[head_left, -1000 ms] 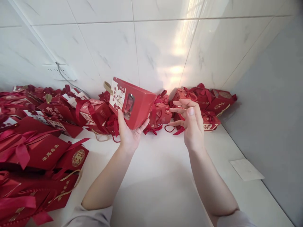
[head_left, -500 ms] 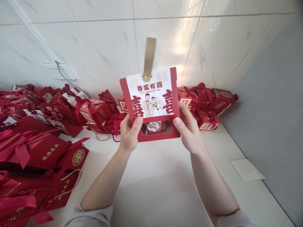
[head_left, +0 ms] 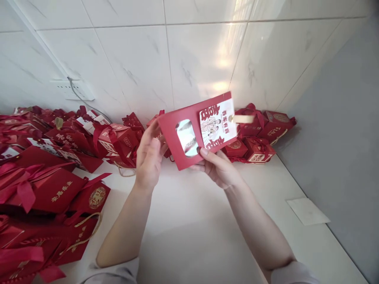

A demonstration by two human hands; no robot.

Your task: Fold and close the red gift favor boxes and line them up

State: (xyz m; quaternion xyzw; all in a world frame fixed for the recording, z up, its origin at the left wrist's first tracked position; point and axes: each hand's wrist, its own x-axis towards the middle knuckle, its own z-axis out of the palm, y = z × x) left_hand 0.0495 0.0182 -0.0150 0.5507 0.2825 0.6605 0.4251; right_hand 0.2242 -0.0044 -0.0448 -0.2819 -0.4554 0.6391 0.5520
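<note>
A red gift box (head_left: 174, 138) with an oval clear window is held up above the white tabletop, turned on its side. Its white card (head_left: 217, 124) shows a cartoon bridal couple and red characters, and a pale gold ribbon (head_left: 244, 119) sticks out at the right end. My right hand (head_left: 220, 167) grips the lower edge, thumb on the front by the window and fingers behind. At the box's left end is my left hand (head_left: 148, 163), its fingers curled against that end; part of them is hidden behind the box. Glare on the window hides the contents.
Many red gift boxes with ribbons (head_left: 59, 189) crowd the left side of the white table (head_left: 189, 228). More boxes (head_left: 260, 148) line the tiled wall at the back right. A white card-like square (head_left: 308, 211) lies near the right edge. A socket (head_left: 72, 90) with a cable is on the wall.
The gift box has turned clockwise from upright to lying sideways, its ribbon end now pointing right. My right hand has shifted to the lower edge; my left hand has moved slightly left.
</note>
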